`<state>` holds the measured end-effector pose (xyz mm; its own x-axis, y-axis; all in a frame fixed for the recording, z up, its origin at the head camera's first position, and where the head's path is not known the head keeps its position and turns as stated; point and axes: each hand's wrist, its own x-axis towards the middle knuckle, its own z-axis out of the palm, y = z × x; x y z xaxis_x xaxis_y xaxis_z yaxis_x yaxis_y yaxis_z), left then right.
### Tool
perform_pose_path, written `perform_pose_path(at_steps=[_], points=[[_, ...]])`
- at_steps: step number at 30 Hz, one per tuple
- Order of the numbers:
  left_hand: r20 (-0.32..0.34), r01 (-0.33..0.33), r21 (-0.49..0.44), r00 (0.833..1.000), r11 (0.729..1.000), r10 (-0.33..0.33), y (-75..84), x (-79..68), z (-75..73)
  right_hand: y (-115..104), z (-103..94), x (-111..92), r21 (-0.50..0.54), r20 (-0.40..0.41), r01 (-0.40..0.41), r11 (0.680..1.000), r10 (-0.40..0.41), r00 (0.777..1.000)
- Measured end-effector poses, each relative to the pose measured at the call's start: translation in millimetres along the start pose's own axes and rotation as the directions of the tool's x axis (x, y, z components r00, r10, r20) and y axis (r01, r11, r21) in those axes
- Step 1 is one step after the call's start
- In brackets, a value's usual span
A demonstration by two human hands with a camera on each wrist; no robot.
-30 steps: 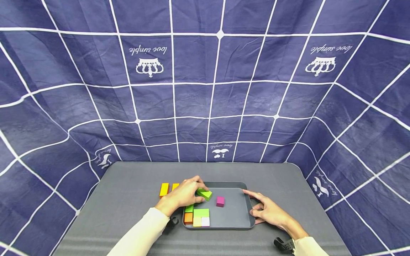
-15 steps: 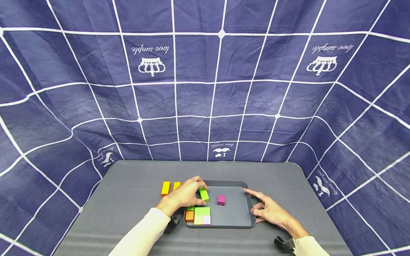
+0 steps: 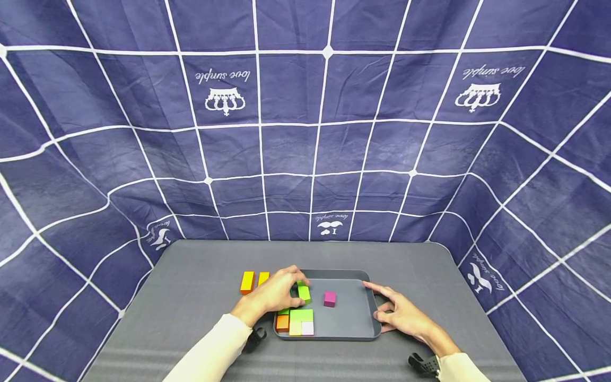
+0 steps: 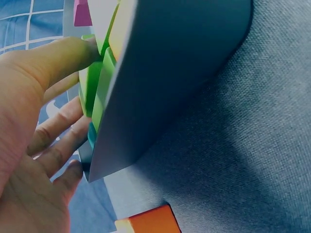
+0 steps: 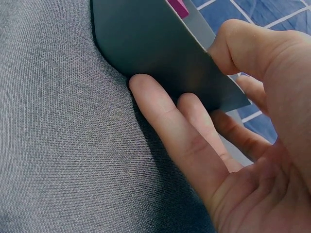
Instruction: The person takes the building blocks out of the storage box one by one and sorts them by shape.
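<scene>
In the head view my left hand [image 3: 273,292] reaches over the left side of a grey tray [image 3: 336,274], pinching a bright green block [image 3: 304,294] between thumb and fingers. The left wrist view shows the thumb on this green block [image 4: 90,87], against another green piece beside the tray wall. My right hand [image 3: 403,314] rests against the tray's right end, index finger extended to the far corner. Its fairly straight fingers [image 5: 170,126] touch the outer wall in the right wrist view. Inside the tray stand a magenta cube [image 3: 330,299], an orange block [image 3: 282,323] and a green, yellow and white cluster [image 3: 301,316].
Two yellow-orange blocks [image 3: 247,282] lie on the grey tabletop [image 3: 200,297] left of the tray, one partly behind my left hand. A blue curtain with white grid lines [image 3: 286,148] encloses the back and sides.
The green block in my left hand has turned from slanting to roughly lengthwise and settled lower at the tray's left side. My right hand has stayed at the tray's right end.
</scene>
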<state>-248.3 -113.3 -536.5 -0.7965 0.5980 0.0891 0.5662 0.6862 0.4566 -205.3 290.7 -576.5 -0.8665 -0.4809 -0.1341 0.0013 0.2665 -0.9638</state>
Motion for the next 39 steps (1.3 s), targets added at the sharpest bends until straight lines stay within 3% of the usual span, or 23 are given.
perform_pose_path(at_steps=[26,39], points=[[-0.043,0.029,-0.032,0.999,0.999,-0.031,-3.3,-10.7,0.0,-2,1.2,0,-0.017,-0.005,-0.002,1.000,0.002,1.000],[-0.133,-0.004,-0.002,0.991,1.000,0.003,-6.9,-22.8,-9.6,-2,0.7,0,0.018,0.018,0.007,1.000,-0.008,1.000]])
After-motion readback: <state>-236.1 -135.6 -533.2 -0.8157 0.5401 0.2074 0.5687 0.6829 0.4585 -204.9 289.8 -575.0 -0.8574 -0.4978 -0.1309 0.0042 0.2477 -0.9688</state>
